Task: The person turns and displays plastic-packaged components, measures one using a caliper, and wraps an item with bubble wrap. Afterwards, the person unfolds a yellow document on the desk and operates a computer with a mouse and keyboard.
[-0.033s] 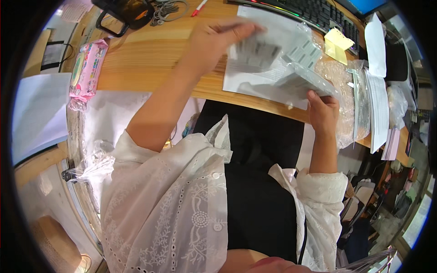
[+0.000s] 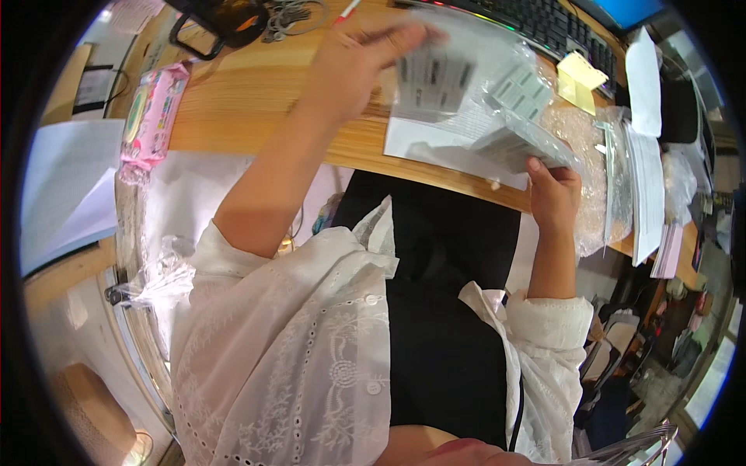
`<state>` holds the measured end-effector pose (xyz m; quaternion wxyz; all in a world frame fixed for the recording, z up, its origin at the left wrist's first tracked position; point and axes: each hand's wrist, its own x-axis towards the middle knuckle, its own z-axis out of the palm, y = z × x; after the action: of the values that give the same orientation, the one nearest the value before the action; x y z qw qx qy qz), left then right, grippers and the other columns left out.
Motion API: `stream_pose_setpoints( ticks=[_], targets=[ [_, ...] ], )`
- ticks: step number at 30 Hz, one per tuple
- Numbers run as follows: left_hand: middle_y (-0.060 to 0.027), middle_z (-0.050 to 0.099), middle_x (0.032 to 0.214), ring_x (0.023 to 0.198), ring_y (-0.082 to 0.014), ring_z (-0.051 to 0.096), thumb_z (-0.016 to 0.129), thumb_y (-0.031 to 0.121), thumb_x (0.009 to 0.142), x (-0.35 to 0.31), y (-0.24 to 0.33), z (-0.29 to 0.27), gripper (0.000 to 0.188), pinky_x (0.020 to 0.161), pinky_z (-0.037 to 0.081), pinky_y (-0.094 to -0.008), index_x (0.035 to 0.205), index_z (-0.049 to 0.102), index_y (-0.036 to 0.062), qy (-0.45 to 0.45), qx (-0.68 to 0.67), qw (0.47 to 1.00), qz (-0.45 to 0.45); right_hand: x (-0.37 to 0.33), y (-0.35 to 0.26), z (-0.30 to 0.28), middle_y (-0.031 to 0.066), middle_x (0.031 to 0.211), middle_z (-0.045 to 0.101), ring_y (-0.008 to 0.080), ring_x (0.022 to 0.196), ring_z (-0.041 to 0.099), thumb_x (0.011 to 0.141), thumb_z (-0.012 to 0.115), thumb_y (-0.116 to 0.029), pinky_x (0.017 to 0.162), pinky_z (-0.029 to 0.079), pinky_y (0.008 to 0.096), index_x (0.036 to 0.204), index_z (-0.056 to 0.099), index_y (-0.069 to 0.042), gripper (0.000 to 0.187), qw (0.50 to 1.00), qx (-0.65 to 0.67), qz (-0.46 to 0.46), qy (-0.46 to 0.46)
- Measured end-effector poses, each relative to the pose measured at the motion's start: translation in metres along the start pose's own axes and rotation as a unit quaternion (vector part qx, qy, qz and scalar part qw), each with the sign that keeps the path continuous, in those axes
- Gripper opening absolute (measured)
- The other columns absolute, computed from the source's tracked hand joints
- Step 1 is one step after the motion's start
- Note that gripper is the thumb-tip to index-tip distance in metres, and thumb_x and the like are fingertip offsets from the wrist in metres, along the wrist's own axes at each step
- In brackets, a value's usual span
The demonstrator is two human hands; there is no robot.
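My left hand [image 2: 359,74] is raised over the desk, its fingers pinched and a little blurred. From them hangs a clear plastic bag [image 2: 437,81] with pale, dark-barred contents that I cannot identify. At the desk's front edge, my right hand [image 2: 556,190] grips a flat clear packet [image 2: 519,146] of similar grey-white pieces, thumb on top. Another clear packet [image 2: 519,89] with rows of grey rectangles lies just beyond it. Printed white paper [image 2: 423,138] is spread underneath.
A black keyboard [image 2: 556,31] runs along the back, with yellow sticky notes [image 2: 579,81] in front. Bubble wrap [image 2: 581,128] and upright papers [image 2: 645,186] flank the right. Pink wipes [image 2: 155,116], a dark mug [image 2: 225,27] and keys [image 2: 284,19] are at the left.
My left hand has shifted slightly left, and the bag under it hangs straighter, its dark bars clearer. My right hand and its packet have hardly moved.
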<state>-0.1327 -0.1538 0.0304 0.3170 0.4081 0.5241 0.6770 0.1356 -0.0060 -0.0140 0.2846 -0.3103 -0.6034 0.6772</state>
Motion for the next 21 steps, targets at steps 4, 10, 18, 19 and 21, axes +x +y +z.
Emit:
stream_pose_setpoints(
  ticks=[4,10,18,19,21],
  targets=[
    [-0.0091,0.069,0.097,0.085,-0.0155,0.066,0.062,0.011,0.092,-0.001,0.021,-0.044,0.022,0.077,0.053,-0.0282,0.106,0.066,-0.0053,0.107,-0.183,0.977,-0.021,-0.007,0.006,-0.001,0.0103,0.116,0.061,0.0191,0.108,0.057,0.082,0.066,0.0,0.099,0.039,0.0325,0.12,0.054,0.001,0.041,1.0,0.006,-0.006,-0.003],
    [-0.0091,0.068,0.1,0.085,-0.0157,0.066,0.061,0.013,0.093,-0.017,0.012,-0.099,0.023,0.075,0.054,-0.0275,0.108,0.065,-0.0041,0.15,-0.162,0.975,0.006,-0.007,0.016,0.001,0.0122,0.12,0.06,0.0228,0.112,0.057,0.083,0.067,-0.001,0.101,0.04,0.0368,0.122,0.053,0.001,0.041,0.995,0.086,-0.053,-0.028],
    [-0.0039,0.069,0.086,0.08,-0.0098,0.064,0.063,0.017,0.091,-0.031,0.032,-0.112,0.025,0.07,0.051,-0.0225,0.108,0.067,-0.0014,0.199,0.085,0.976,-0.03,0.021,-0.014,0.036,0.0118,0.122,0.058,0.0234,0.113,0.056,0.086,0.066,-0.006,0.101,0.039,0.0356,0.126,0.05,0.001,0.044,0.993,0.098,-0.063,-0.005],
    [-0.0039,0.069,0.086,0.08,-0.0098,0.064,0.063,0.017,0.091,-0.028,0.027,-0.117,0.025,0.07,0.051,-0.0225,0.108,0.067,-0.0014,0.201,0.083,0.976,-0.031,0.026,-0.027,0.053,0.0113,0.121,0.059,0.0228,0.112,0.056,0.087,0.066,-0.009,0.099,0.04,0.034,0.127,0.049,0.002,0.045,0.999,0.028,-0.036,-0.023],
    [-0.0041,0.069,0.088,0.079,-0.0102,0.063,0.064,0.016,0.091,-0.02,0.017,-0.129,0.025,0.071,0.051,-0.0228,0.108,0.067,-0.0019,0.173,0.105,0.976,0.081,0.036,-0.029,0.077,0.0108,0.119,0.059,0.0222,0.11,0.057,0.088,0.066,-0.012,0.096,0.041,0.0324,0.127,0.048,0.003,0.046,0.998,-0.043,-0.009,-0.042]
  ],
)
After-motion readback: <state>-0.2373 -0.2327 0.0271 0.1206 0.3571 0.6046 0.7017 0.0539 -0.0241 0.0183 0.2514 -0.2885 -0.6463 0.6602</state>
